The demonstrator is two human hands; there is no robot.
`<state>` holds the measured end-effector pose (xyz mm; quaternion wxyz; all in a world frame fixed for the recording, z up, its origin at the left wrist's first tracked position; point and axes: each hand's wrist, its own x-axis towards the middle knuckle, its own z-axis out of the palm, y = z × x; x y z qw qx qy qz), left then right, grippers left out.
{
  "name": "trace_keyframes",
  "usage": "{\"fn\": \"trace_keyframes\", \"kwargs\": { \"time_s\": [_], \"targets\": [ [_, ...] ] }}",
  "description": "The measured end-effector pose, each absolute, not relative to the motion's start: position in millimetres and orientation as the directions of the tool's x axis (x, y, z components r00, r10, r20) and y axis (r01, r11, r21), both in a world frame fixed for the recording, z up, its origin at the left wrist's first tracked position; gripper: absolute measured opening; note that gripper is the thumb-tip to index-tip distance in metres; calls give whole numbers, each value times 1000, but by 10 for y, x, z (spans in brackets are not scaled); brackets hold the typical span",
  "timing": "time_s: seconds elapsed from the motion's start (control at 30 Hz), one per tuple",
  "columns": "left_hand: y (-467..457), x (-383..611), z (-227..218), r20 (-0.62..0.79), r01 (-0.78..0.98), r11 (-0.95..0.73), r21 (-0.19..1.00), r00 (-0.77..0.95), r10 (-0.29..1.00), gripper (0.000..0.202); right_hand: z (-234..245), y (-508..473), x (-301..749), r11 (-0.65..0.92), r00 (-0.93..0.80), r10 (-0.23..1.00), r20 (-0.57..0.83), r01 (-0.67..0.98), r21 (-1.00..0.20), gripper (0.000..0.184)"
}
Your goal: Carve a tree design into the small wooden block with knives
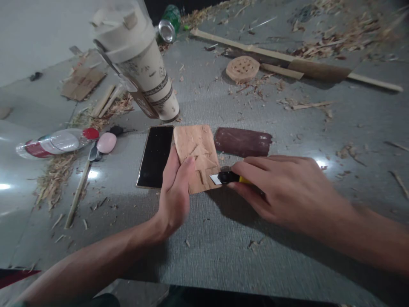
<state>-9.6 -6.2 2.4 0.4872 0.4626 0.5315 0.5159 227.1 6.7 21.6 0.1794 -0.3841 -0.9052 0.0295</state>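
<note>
Two closed hands (174, 194) (281, 187) (plaque (200, 149), knife (228, 177))

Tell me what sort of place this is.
Probably a makeshift wood-carving spot on a grey mat: the left hand steadies a carved wooden slab, the right hand holds a utility knife to it, and wood shavings lie around.

Cutter (228, 177) body hidden under right hand (281, 192).

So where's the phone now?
Head view, left of centre: the phone lies flat beside the carved wood piece held by the left hand, just below the cup.
</note>
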Motion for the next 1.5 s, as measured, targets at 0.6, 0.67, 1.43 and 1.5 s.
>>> {"fn": "trace_keyframes", "kwargs": {
  "time_s": [0.6,0.67,1.43,1.5],
  "targets": [
    [-99,-169,59,-38,42,41,998,-54,998,38,193,131,2287,750,-704,661,258,626,-215,31],
    [-106,-173,50,-31,53,34,998,-61,998,39,171,91,2259,712,-671,702,236,656,-252,33],
    [-100,-171,40,-24,69,29,997,-71,997,38,165,144,2254,770,-711,633,306,620,-150,33],
    [-102,-164,70,-33,76,37,996,-65,997,37,169,135,2252,777,-715,623,316,613,-145,32]
  ]
}}
